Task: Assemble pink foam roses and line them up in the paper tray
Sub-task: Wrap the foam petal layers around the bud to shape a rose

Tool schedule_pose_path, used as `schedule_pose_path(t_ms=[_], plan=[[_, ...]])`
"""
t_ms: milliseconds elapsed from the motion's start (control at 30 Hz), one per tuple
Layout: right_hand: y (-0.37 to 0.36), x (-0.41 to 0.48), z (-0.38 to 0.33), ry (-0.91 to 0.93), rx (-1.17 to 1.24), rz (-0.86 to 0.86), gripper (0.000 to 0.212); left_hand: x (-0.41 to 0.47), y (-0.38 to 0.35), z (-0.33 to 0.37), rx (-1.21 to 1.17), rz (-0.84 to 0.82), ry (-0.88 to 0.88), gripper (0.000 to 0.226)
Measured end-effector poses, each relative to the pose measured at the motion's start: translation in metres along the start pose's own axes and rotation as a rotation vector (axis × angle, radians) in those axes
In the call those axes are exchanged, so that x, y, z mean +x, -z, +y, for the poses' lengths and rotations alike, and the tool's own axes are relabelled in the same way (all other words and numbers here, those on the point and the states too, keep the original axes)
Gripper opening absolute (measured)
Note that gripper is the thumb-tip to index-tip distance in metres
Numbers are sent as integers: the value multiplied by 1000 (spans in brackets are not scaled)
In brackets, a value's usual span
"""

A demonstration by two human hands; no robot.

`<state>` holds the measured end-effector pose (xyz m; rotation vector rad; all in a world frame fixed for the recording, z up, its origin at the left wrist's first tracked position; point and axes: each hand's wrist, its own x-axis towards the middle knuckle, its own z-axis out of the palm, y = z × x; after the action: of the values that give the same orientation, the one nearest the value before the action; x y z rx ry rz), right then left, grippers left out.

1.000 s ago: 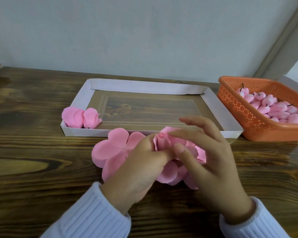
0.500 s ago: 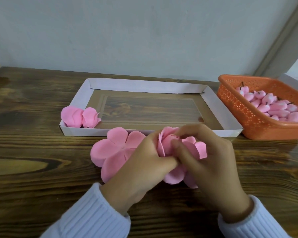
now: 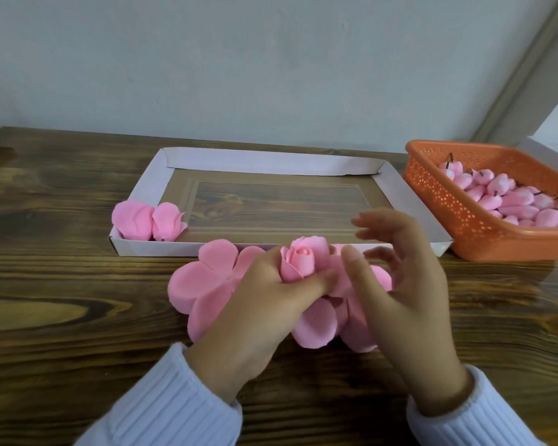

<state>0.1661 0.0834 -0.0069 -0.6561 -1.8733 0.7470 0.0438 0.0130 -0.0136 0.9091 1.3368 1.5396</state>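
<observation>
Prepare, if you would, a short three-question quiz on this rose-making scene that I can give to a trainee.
1. True or false: the finished roses in the paper tray number five.
2. Which hand grips the half-built rose? A left, B right, C neither.
3. Short answer: what container holds the pink buds?
Key: 1 false, two lie in the tray's near left corner. 2 A, the left hand holds it. 3 the orange basket.
</observation>
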Motion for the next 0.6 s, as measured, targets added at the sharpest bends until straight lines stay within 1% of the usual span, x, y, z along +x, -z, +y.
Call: schedule_pose_path(t_ms=[67,133,200,267,333,400,500,600], plan=[[1,2,3,-84,-49,3,32,0,0,1,-86,6,7,21],[1,4,6,-124,-107,-64,27,0,0,1,-149,23,-2,25],[0,4,7,-158,-124,-106,20,0,0,0,-159,44,-26,23],[-1,2,9,-176,-113,-89,11,0,-1,1,-155,59,-51,19],[0,2,9,-150,-104,-53,4,0,-2,1,-150,66,-76,17],[0,2,8,-111,-82,-34,6,0,-2,0,-137,55,-96,19],[-1,1,5,-42,-69,-48,1,1,-1,-2,-101,21,-116,19],[-1,0,3,0,-62,-53,4,2,1,-3,-120,27,-110,18]])
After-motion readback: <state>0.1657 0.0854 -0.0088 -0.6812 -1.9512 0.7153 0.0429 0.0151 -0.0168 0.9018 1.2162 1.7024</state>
